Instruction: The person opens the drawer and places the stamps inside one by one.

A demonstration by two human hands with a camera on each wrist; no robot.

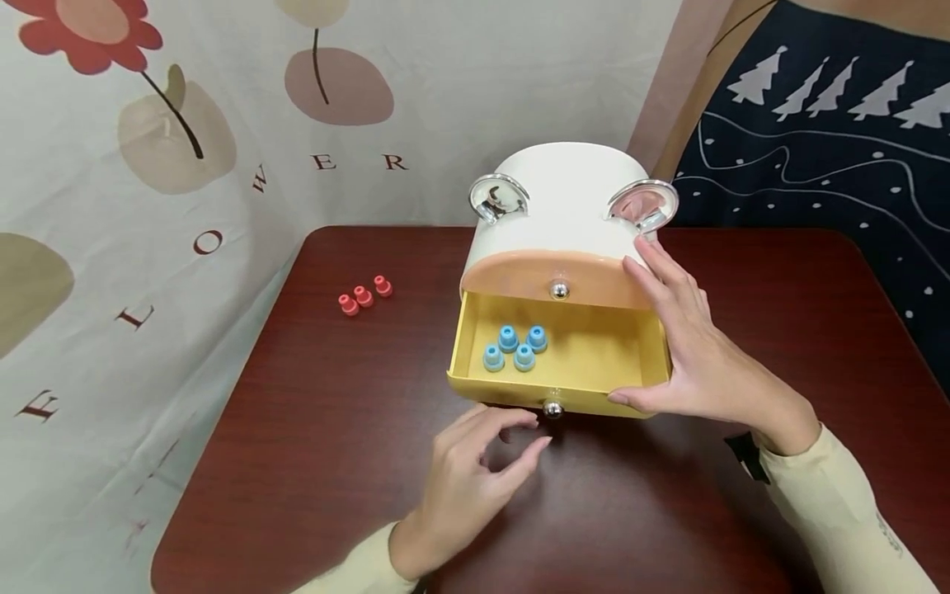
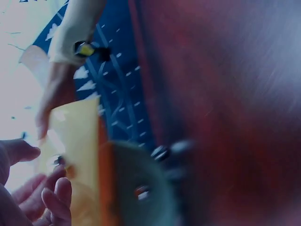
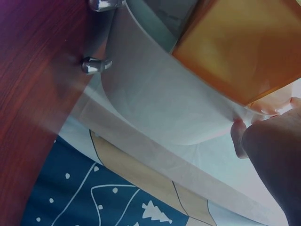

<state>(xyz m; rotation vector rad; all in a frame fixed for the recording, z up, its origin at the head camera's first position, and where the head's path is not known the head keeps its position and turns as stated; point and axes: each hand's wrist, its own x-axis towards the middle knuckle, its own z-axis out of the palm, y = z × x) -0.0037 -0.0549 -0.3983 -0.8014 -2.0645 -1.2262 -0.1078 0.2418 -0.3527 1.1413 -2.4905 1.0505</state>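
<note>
A white drawer box with silver ear-shaped handles stands on a dark red table. Its lower yellow drawer is pulled out and holds several blue caps. My right hand lies flat against the box's right side, fingers straight, thumb on the drawer's front corner. My left hand hovers just in front of the drawer's silver knob, fingers loosely curled, holding nothing. The right wrist view shows the box's underside and the drawer's yellow bottom.
Three red caps lie in a row on the table to the left of the box. A flower-print cloth hangs behind and to the left. A dark blue cloth with white trees hangs at the right.
</note>
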